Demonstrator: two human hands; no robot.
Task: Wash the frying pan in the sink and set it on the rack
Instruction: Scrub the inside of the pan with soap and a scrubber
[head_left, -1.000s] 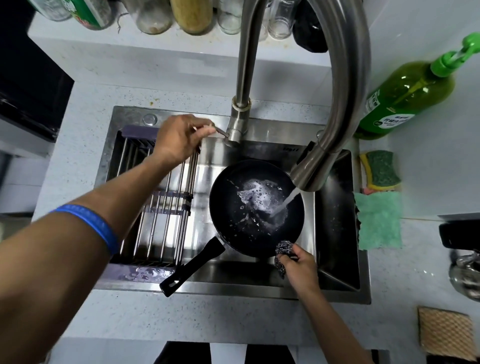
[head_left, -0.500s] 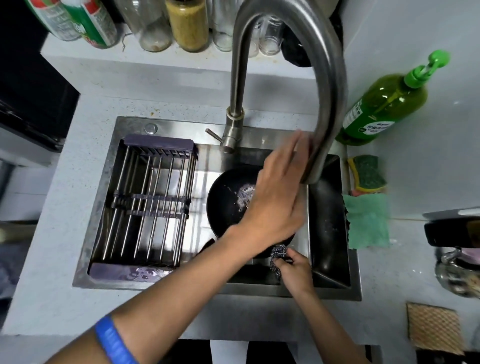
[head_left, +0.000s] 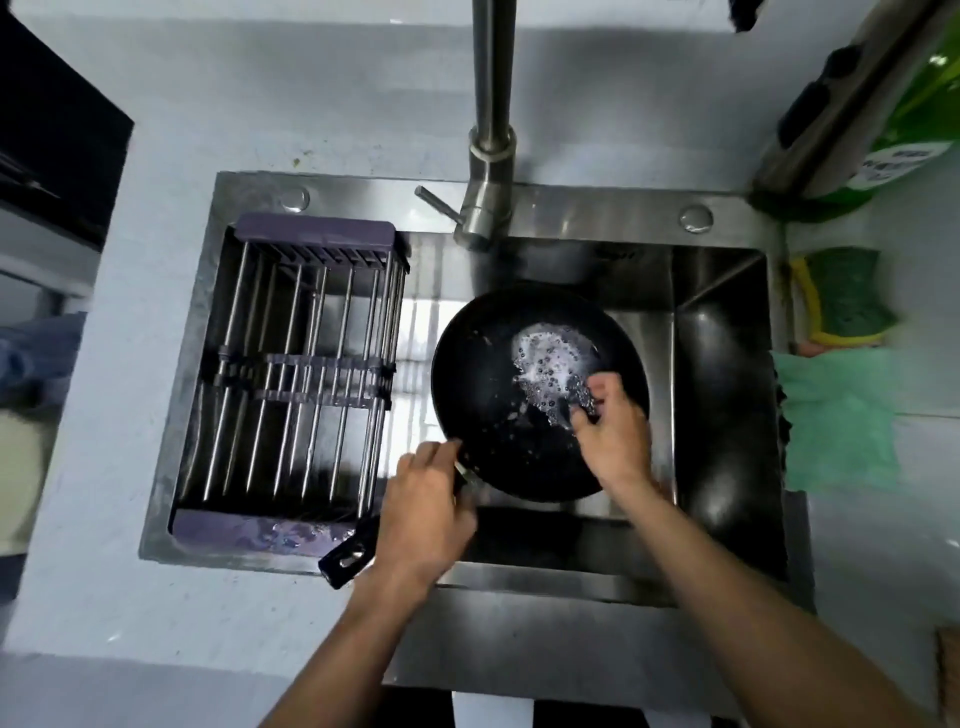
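Observation:
A black frying pan (head_left: 493, 395) lies in the steel sink (head_left: 722, 374) with white foam in its middle. My left hand (head_left: 423, 512) is shut on the pan's black handle (head_left: 347, 558), whose end pokes out over the sink's front edge. Inside the pan at its right side, my right hand (head_left: 613, 426) presses a steel wool scrubber (head_left: 584, 400) into the foam. The rack (head_left: 306, 364), metal bars with purple ends, spans the left half of the sink and holds nothing.
The tap (head_left: 488, 156) rises behind the sink, its spout swung off to the upper right; no water runs. A green soap bottle (head_left: 893, 150), a green and yellow sponge (head_left: 844, 296) and a green cloth (head_left: 841, 415) sit on the right counter.
My left hand left the tap lever, pushed the spout aside and now grips the pan handle. The water has stopped. My right hand brought the scrubber from the pan's front rim into the pan.

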